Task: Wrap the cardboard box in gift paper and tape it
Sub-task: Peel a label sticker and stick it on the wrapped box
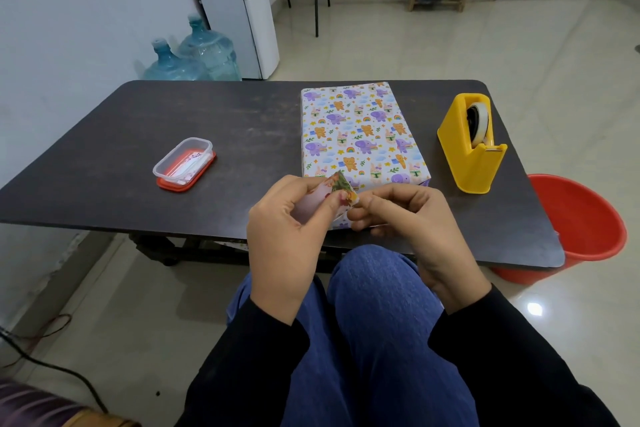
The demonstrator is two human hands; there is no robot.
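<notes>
The box [360,128], covered in white gift paper printed with cartoon animals, lies flat on the dark table [225,121]. Its near end is hidden behind my hands. My left hand [287,232] holds a small colourful paper piece [341,189], perhaps a sticker on its backing, between thumb and fingers. My right hand [408,218] pinches the right edge of that same piece. Both hands hover just above the table's near edge, in front of the box. A yellow tape dispenser [472,146] with a roll of tape stands to the right of the box.
A clear plastic tub [183,163] resting on its red lid holds several small paper pieces at the table's left. A red bucket [581,225] stands on the floor beyond the table's right end. Water bottles [194,55] and a dispenser [242,7] stand behind the table.
</notes>
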